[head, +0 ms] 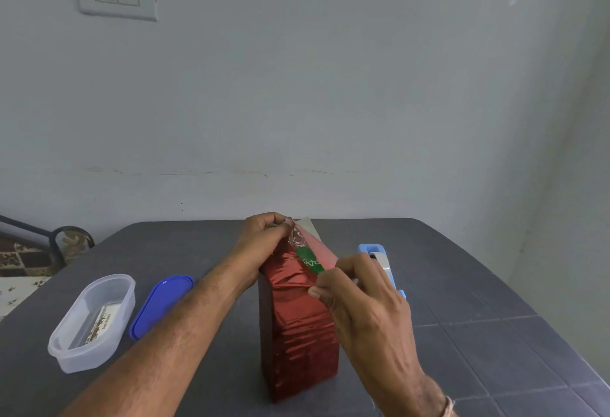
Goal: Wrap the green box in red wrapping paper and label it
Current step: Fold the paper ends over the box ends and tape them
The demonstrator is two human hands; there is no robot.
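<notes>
The green box (309,260) stands upright in the middle of the dark table (462,284), almost fully covered by shiny red wrapping paper (298,334). Only a green strip with white lettering shows at the top. My left hand (264,238) grips the crumpled paper at the far top end of the box. My right hand (359,297) pinches the paper's edge at the near right of the top, fingers curled over the fold.
A clear oval plastic container (92,321) holding a printed card sits at the left, its blue lid (160,304) beside it. A blue and white tape dispenser (379,261) lies just behind my right hand. A wall rises behind the table.
</notes>
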